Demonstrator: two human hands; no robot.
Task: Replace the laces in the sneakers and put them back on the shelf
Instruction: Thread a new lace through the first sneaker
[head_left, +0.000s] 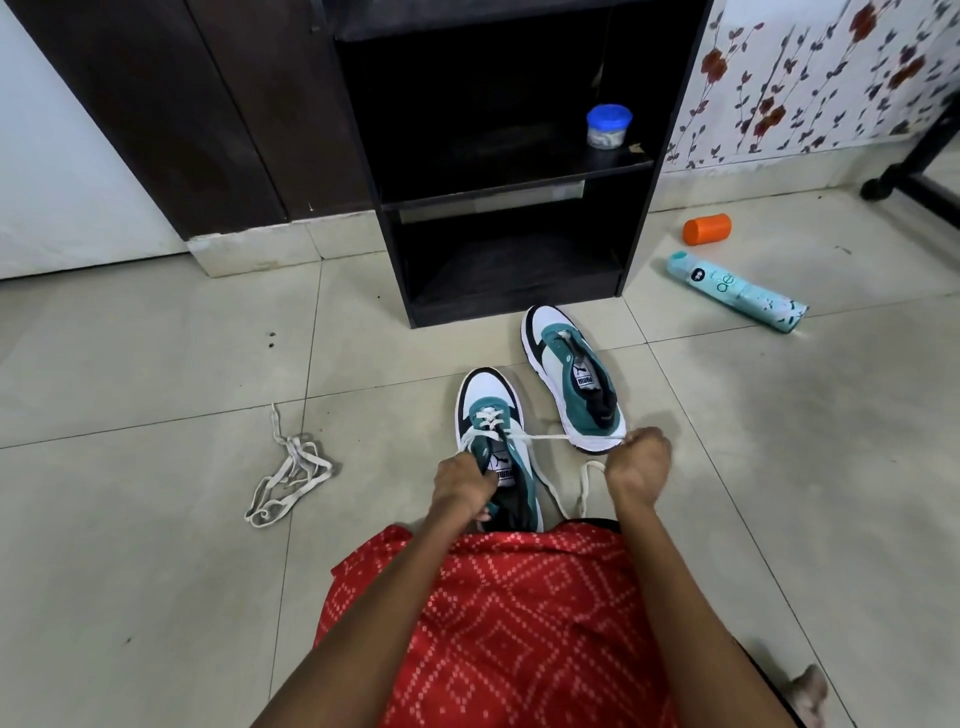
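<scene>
near sneaker (485, 397): i see it on the floor tiles (156, 364) right in front of the lap, toe pointing at the shelf, laced only through the eyelets nearest the toe.
white lace (488, 417): it crosses at those front eyelets; one strand runs taut to the right, and the slack beyond it loops down to the floor by the red patterned cloth (519, 623).
left hand (462, 486): fingers curled over the sneaker's collar beside the tongue, gripping the shoe; a lace strand reaches the knuckles, and i cannot tell whether it is pinched there.
right hand (639, 462): clenched, pinching the taut strand at its fingertips, off to the right of the near sneaker and level with its middle eyelets.
far sneaker (566, 364): unlaced, on the floor just beside the shelf's foot, its heel right behind the right hand.
spare lace (291, 473): a loose tangle on the tiles, well apart to the left of both hands.
shelf (467, 200): black, open-fronted, with a blue-lidded jar (608, 127) on its middle board.
right floor: an orange container (706, 228) and a teal spray can (735, 291) lie on their sides.
</scene>
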